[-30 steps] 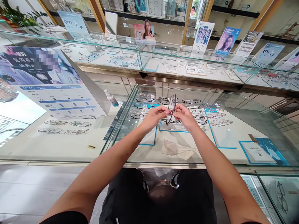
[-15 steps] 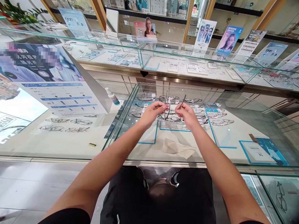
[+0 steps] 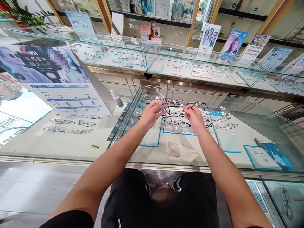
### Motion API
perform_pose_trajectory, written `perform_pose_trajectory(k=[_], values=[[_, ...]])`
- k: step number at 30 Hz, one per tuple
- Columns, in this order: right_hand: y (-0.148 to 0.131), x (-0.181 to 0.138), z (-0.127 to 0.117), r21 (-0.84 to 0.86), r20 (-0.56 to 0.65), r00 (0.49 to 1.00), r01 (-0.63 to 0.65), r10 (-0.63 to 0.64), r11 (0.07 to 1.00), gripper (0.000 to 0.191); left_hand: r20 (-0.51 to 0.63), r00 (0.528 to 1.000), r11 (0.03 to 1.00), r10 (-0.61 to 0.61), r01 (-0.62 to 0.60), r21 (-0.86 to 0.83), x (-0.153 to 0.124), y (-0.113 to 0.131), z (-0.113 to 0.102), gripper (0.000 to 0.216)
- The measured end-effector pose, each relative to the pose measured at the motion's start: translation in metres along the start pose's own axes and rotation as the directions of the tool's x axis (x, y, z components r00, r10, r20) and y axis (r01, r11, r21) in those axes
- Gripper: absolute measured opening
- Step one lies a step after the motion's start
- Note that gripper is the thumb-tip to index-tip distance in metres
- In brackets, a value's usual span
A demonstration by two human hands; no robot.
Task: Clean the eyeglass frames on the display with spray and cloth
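Note:
Over the glass display case, my left hand (image 3: pixel 152 113) pinches a pair of eyeglasses (image 3: pixel 169 109) at one side, some of its fingers spread. The eyeglasses are tilted, with a dark rim facing right. My right hand (image 3: pixel 195 117) is closed on a thin dark rod (image 3: pixel 194 104), which points up and to the right; its exact kind is too small to make out. A gap separates the two hands. Several eyeglass frames (image 3: pixel 174 121) lie in rows beneath them. Closer to me, a crumpled beige cloth (image 3: pixel 181 151) lies below the hands.
To the left stand a small spray bottle (image 3: pixel 117 98) and a large folded sign (image 3: pixel 68 98). More eyeglasses (image 3: pixel 85 123) rest in the left case. A second glass counter (image 3: pixel 166 77) runs across behind, with upright cards (image 3: pixel 209 38) on it.
My left hand has turned the eyeglasses, so they lean up and to the left. The rod in my right hand has tipped lower toward the right, and the hands are slightly farther apart.

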State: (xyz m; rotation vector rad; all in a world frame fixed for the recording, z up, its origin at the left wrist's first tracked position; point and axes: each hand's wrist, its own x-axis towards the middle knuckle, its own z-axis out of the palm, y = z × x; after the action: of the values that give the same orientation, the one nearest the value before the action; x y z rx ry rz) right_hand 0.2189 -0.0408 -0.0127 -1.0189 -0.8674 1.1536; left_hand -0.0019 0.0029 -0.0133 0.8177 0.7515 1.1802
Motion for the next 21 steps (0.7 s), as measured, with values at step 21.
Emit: perform_pose_trajectory(k=[21], values=[[-0.015, -0.023, 0.008, -0.354, 0.219, 0.971, -0.016, 0.099, 0.935, 0.041, -0.02, 0.905, 0.853, 0.425, -0.394, 0.342, -0.005, -0.002, 0.005, 0.04]])
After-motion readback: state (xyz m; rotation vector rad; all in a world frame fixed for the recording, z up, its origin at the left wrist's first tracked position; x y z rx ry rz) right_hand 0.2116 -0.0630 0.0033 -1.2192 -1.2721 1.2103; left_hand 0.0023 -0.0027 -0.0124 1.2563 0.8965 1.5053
